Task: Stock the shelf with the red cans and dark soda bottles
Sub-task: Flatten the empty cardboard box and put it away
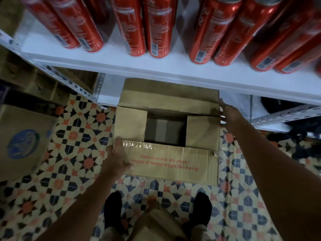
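Left hand (119,153): centre-left of the frame, fingers spread flat on the near-left corner of the cardboard box (166,129), apparently steadying it or parting a flap.
Right hand (225,113): right of centre, fingers curled over the box's far-right edge, seemingly holding that side open.
Box: frame centre on the patterned floor (69,136), flaps folded out; only bare cardboard shows inside, so it looks emptied.
Red cans (135,28): tall, glossy, standing paired along the white shelf (173,66) across the top.
Dark soda bottles: none visible.
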